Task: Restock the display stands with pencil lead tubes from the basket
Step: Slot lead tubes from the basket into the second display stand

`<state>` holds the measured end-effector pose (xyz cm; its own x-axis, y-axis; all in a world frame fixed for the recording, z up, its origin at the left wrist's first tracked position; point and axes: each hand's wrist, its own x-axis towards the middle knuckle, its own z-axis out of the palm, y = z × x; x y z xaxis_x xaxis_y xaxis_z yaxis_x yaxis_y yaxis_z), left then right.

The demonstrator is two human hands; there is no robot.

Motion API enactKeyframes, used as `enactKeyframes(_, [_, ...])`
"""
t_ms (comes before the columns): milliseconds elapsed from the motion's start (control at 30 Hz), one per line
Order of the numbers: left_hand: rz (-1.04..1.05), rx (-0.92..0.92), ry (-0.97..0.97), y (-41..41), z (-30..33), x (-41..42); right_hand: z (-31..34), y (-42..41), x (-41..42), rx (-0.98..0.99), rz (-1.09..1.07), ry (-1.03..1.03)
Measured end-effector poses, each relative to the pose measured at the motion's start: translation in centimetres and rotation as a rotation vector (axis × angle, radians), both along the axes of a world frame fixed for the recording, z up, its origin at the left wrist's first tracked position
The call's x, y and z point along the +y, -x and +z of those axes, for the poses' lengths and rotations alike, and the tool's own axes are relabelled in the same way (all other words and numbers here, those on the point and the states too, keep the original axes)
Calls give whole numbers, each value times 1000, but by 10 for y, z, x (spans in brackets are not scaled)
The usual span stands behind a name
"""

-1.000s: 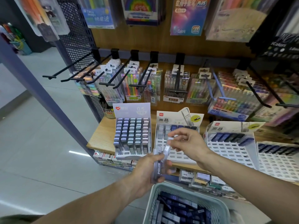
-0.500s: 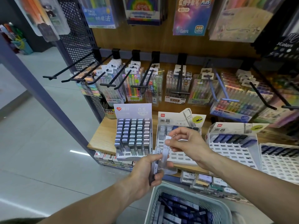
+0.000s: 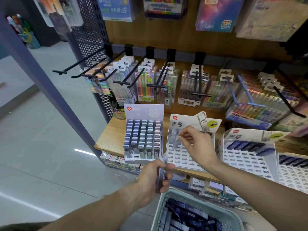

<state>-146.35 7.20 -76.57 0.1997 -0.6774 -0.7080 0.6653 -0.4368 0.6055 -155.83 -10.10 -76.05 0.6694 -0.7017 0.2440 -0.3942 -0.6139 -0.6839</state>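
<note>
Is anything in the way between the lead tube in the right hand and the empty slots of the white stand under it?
Nothing visible blocks it. The right hand pinches a clear lead tube directly over the white stand, whose slots below it show open. The left hand holds spare tubes nearer the camera, off that path.

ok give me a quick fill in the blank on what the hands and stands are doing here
1. The right hand pinches one clear pencil lead tube over the ____ slotted white display stand.
2. The left hand grips a bundle of tubes above the pale green ____.
3. The grey stand marked 0.5 is nearly ____.

Missing words: middle; basket; full
</note>
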Motion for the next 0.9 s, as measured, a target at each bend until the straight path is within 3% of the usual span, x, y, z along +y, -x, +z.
enactKeyframes(267, [5, 25, 31, -1, 7, 1, -18, -14, 1, 55, 22, 34])
enactKeyframes(900, [25, -149, 20, 1, 11, 3, -13, -15, -9, 166, 36, 123])
